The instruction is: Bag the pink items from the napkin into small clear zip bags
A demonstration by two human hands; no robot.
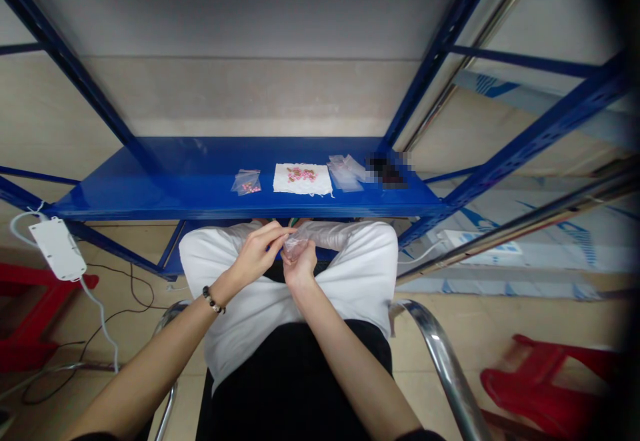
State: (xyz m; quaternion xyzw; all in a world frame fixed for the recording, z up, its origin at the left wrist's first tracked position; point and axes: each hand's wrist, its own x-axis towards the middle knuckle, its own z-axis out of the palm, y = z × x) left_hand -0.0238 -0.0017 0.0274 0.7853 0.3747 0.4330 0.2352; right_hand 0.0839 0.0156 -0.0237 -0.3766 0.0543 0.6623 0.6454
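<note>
Above my lap, my right hand [301, 265] is wrapped round a small clear plastic bag [296, 247]. My left hand [263, 247] reaches in from the left, its fingertips pinched at the bag's upper edge. What lies inside this bag is too small to tell. On the blue shelf beyond sits a white cloth [285, 186] with a cluster of small pink and green beads [303, 174] on it. Left of the cloth lies a zip bag [247, 178] holding a few coloured beads. Several flat clear bags [346, 174] overlap at the cloth's right.
The blue metal shelf [190, 184] has its front edge just beyond my knees. A dark blurred-out object [387, 171] lies at its right end. A white power strip [59, 249] hangs at left. Chrome chair arms [445, 361] flank me, and a red stool [545, 384] stands at lower right.
</note>
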